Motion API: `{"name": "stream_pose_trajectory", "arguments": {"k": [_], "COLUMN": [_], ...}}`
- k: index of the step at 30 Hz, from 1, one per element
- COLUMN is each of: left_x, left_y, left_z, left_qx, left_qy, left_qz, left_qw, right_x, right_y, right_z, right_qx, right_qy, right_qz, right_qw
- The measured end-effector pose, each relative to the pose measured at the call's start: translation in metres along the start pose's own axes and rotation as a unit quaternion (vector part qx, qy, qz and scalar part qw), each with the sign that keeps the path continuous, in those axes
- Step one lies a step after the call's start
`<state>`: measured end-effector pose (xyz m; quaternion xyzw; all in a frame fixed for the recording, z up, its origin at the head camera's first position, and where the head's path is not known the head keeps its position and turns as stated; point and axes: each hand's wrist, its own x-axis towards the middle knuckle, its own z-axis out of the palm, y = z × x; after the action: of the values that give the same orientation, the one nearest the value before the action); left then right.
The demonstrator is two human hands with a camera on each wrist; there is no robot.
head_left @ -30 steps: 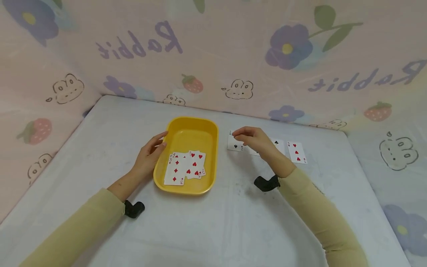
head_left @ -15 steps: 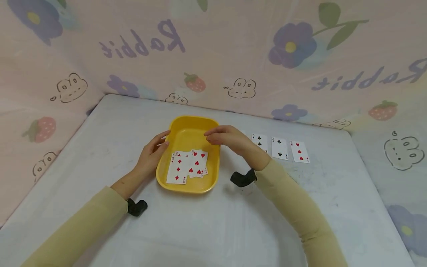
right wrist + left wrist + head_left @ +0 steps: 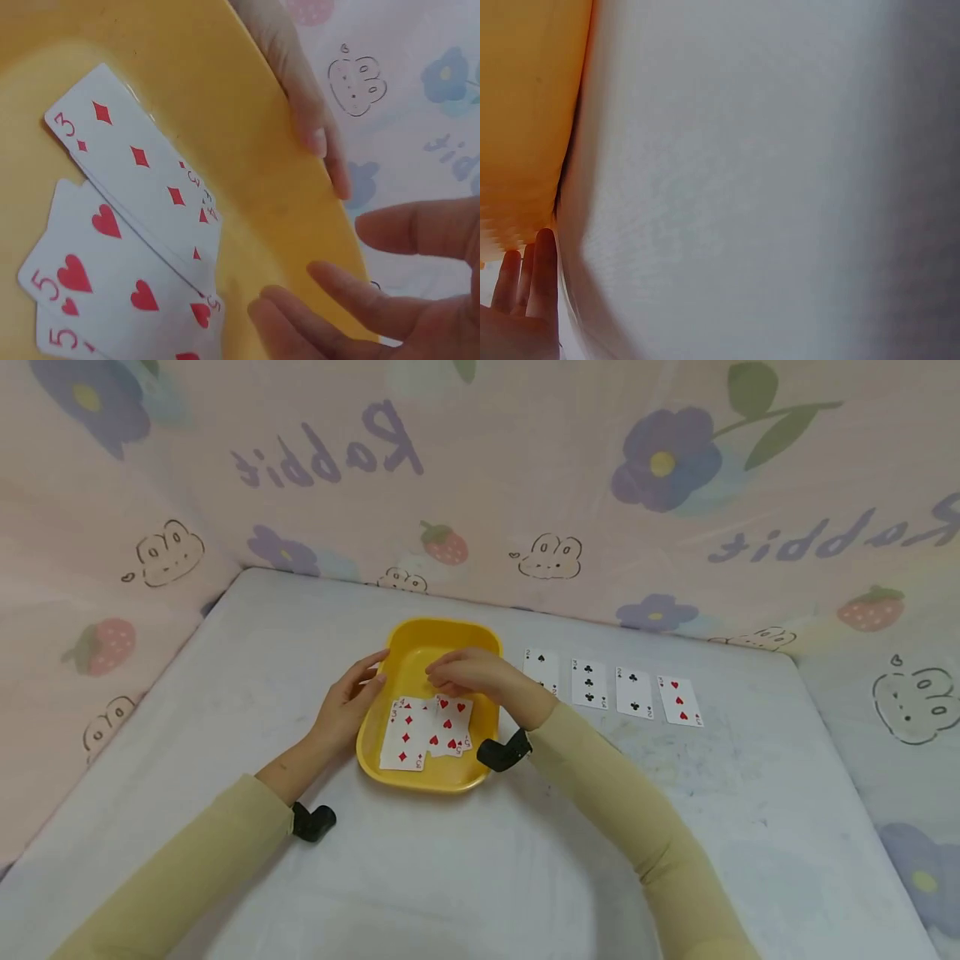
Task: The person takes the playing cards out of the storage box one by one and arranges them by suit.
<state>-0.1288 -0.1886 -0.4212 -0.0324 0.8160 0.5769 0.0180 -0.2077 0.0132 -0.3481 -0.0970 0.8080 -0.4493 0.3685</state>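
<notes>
The right hand's point(image 3: 483, 675) fingers point(image 3: 360, 294) are well parted and hold nothing, bent over the smooth floor of a yellow tray point(image 3: 427, 787). Near their tips, toward 6 to 7 o'clock, a thin, flat three of diamonds point(image 3: 405, 737) and a five of hearts point(image 3: 450, 727) lie beside each other, other cards partly covered beneath them. The left hand's point(image 3: 341, 706) fingers, nearly straight, rest against the tray's outer wall at 9 o'clock. The tray is a glossy, round-cornered oblong with raised sides; bare floor runs from the cards to its 12 o'clock rim. Past its 3 o'clock side, across a narrow strip of white table point(image 3: 450, 877), a two of spades point(image 3: 542, 667), three of clubs point(image 3: 589, 682), two of clubs point(image 3: 633, 692) and three of hearts point(image 3: 681, 700) lie spaced in a row.
</notes>
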Motion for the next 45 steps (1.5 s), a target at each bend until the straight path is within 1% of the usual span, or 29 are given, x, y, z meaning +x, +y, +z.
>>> {"name": "stream_pose_trajectory", "arguments": {"k": [4, 9, 14, 20, 23, 30, 36, 39, 43, 45], "left_x": [0.0, -0.001, -0.001, -0.002, -0.002, -0.001, -0.001, -0.001, -0.001, -0.001], "left_y": [0.001, 0.001, 0.003, 0.004, 0.004, 0.003, 0.002, 0.002, 0.003, 0.003], "left_z": [-0.001, -0.001, 0.0, 0.0, 0.0, 0.0, 0.0, 0.0, 0.0, 0.0], "left_qx": [-0.001, 0.005, 0.0, -0.005, -0.007, -0.008, -0.009, -0.014, -0.016, -0.015], "left_qy": [0.0, 0.002, 0.003, 0.01, 0.011, 0.013, 0.012, 0.011, 0.007, 0.008], "left_qz": [0.002, 0.0, -0.001, -0.006, -0.009, -0.013, -0.013, -0.008, -0.004, -0.005], "left_qw": [1.0, 1.0, 1.0, 0.9999, 0.9999, 0.9998, 0.9998, 0.9998, 0.9998, 0.9998], "right_x": [0.004, 0.004, 0.003, -0.001, -0.003, -0.003, -0.003, -0.003, -0.002, -0.002], "right_y": [-0.004, -0.005, -0.002, 0.0, 0.0, 0.001, 0.001, 0.002, 0.002, 0.002], "right_z": [0.005, 0.013, 0.019, 0.024, 0.025, 0.026, 0.03, 0.032, 0.033, 0.033], "right_qx": [-0.034, -0.082, -0.111, -0.147, -0.162, -0.176, -0.185, -0.209, -0.241, -0.249], "right_qy": [-0.001, -0.026, -0.047, -0.042, -0.046, -0.083, -0.115, -0.117, -0.105, -0.099], "right_qz": [0.0, -0.005, 0.003, 0.011, 0.009, -0.01, -0.001, -0.002, -0.007, -0.013], "right_qw": [0.999, 0.996, 0.993, 0.988, 0.986, 0.981, 0.976, 0.971, 0.965, 0.963]}}
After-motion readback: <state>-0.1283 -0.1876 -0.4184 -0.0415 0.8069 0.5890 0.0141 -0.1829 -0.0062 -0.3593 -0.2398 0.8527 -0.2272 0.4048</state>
